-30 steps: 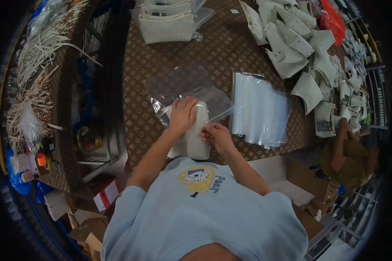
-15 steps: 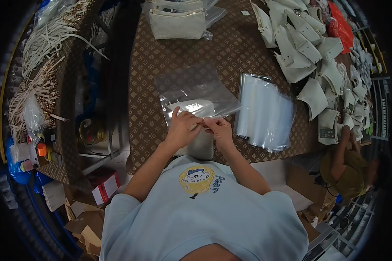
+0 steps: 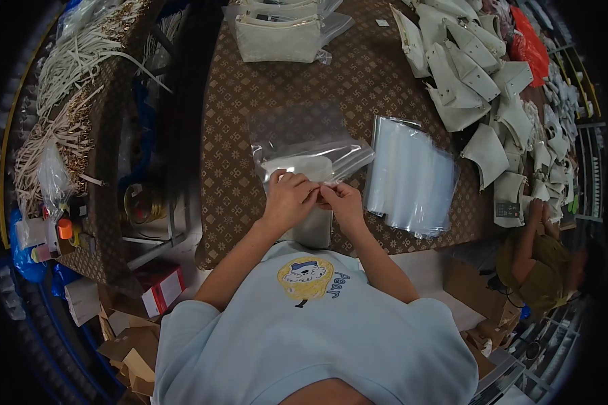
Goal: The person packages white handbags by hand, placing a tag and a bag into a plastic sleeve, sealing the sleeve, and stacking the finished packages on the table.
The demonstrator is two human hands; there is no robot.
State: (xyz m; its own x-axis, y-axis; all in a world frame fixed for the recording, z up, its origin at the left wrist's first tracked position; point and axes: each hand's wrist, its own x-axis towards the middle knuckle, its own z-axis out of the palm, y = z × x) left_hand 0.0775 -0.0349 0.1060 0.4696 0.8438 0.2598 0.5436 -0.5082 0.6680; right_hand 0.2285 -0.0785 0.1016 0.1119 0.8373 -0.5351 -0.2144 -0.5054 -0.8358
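A white handbag [image 3: 313, 229] lies flat at the table edge close to my body, its upper part under a clear plastic bag [image 3: 296, 128]. My left hand [image 3: 289, 201] rests over the handbag, thumb and fingers closed in a pinch on the plastic. My right hand [image 3: 344, 205] meets it from the right, fingertips also pinched on the plastic bag's edge. The two hands' fingertips almost touch, and the fingers hide the pinched spot. The far part of the plastic spreads out over the tablecloth, with folds running to the right.
A stack of clear plastic bags [image 3: 412, 179] lies to the right. White handbags stand upright [image 3: 277, 42] at the back, and a large pile of white handbags [image 3: 463, 74] fills the right side. Straps [image 3: 74, 88] hang at left. A co-worker's arm [image 3: 528, 223] reaches in at right.
The plastic bag's far part has folded and bunched toward the right, its near edge raised into creases. Both hands stay pinched together, shifted slightly right.
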